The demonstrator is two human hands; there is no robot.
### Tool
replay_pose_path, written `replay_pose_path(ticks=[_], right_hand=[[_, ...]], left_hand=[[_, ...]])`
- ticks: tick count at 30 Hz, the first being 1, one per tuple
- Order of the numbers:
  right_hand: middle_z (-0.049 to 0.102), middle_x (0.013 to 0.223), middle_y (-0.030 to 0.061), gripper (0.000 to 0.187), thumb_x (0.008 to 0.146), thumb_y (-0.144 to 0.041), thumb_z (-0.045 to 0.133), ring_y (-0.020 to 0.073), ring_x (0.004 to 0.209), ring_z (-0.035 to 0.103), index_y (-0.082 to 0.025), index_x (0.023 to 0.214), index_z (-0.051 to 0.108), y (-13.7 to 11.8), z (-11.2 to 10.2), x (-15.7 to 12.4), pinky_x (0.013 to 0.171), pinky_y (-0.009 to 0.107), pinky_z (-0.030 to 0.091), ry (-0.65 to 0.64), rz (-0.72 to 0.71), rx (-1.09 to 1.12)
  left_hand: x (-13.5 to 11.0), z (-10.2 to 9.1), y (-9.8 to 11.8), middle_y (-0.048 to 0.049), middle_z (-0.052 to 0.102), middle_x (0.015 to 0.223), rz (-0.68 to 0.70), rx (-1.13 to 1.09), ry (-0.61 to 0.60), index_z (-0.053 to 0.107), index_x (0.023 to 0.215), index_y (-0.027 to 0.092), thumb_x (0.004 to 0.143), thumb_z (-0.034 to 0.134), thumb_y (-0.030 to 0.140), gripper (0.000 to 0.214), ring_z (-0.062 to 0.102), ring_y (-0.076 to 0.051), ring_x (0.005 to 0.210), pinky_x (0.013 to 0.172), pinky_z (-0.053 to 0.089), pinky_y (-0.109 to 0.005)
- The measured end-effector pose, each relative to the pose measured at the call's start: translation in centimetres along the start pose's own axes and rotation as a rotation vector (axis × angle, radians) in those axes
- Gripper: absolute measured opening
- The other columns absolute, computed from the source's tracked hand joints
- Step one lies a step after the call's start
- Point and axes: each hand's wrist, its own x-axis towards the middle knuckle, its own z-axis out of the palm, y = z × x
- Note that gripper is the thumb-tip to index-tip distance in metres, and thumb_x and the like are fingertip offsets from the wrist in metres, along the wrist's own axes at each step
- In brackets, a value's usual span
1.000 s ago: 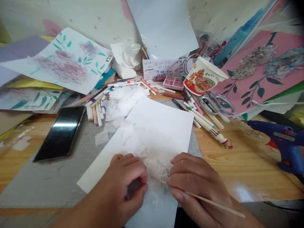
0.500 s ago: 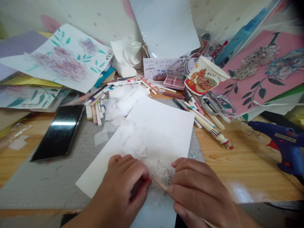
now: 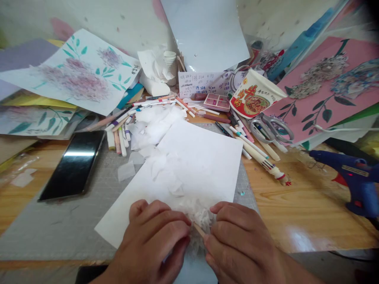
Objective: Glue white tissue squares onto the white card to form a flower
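Observation:
My right hand (image 3: 242, 240) is closed around a thin wooden stick (image 3: 199, 229) whose tip points up and left into a ruffled cluster of white tissue paper (image 3: 199, 211). My left hand (image 3: 156, 236) is just left of the cluster, thumb and forefinger pinched near the stick's tip. What sits between those fingers is hidden. Beneath the cluster lies a white sheet of paper (image 3: 207, 157), turned at an angle on the grey cutting mat (image 3: 68, 225). Loose tissue squares (image 3: 176, 187) lie on the sheet above my left hand.
A black phone (image 3: 74, 165) lies at left. Pens and markers, a pile of tissue pieces (image 3: 154, 124), scissors (image 3: 271, 128) and a tilted paper cup (image 3: 256, 94) line the back. A blue glue gun (image 3: 352, 173) is at right. Flower pictures (image 3: 79, 75) lean at both sides.
My right hand has shifted slightly left and the stick now points more steeply into the tissue cluster. My left hand has moved slightly, its fingers still by the stick's tip.

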Motion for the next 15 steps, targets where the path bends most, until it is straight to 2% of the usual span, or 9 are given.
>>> replay_pose_path(ticks=[2, 5, 9, 15], right_hand=[[0.057, 0.052, -0.0014, 0.031, 0.093, -0.011, 0.046, 0.0125, 0.048, 0.048, -0.017, 0.067, 0.063, 0.2, -0.5, -0.1, 0.070, 0.032, 0.059, -0.010, 0.030, 0.046], [0.066, 0.064, 0.0006, 0.015, 0.091, -0.011, 0.051, 0.0134, 0.058, 0.060, -0.017, 0.085, 0.064, 0.7, -1.9, -0.4, 0.078, 0.035, 0.059, 0.014, 0.146, 0.182], [0.068, 0.069, 0.0016, 0.012, 0.092, -0.014, 0.051, 0.0144, 0.064, 0.064, -0.017, 0.094, 0.063, 1.2, -2.7, -0.4, 0.076, 0.036, 0.058, 0.095, 0.176, 0.307], [0.070, 0.070, 0.0026, 0.016, 0.094, -0.016, 0.050, 0.0129, 0.066, 0.065, -0.014, 0.087, 0.064, 1.4, -1.9, -0.2, 0.089, 0.035, 0.054, -0.082, 0.121, 0.318]], left_hand=[[-0.5, 0.0, 0.1, 0.0076, 0.076, 0.088, 0.018, 0.005, -0.001, 0.062, 0.086, 0.028, 0.083, 0.053, 0.009, 0.021, 0.062, -0.018, 0.078, 0.087, 0.034, -0.040], [-1.2, 0.1, 0.0, 0.0082, 0.077, 0.094, 0.069, 0.054, -0.004, 0.063, 0.090, 0.029, 0.082, 0.055, 0.009, 0.023, 0.062, -0.020, 0.078, 0.087, 0.033, -0.042], [-1.9, 0.2, 0.0, 0.0096, 0.077, 0.103, 0.149, 0.100, -0.001, 0.065, 0.094, 0.030, 0.079, 0.057, 0.006, 0.029, 0.063, -0.021, 0.080, 0.086, 0.032, -0.043], [-2.1, -0.4, 0.1, 0.0098, 0.077, 0.102, 0.161, 0.102, -0.037, 0.061, 0.098, 0.031, 0.078, 0.056, 0.009, 0.031, 0.065, -0.022, 0.081, 0.088, 0.032, -0.046]])
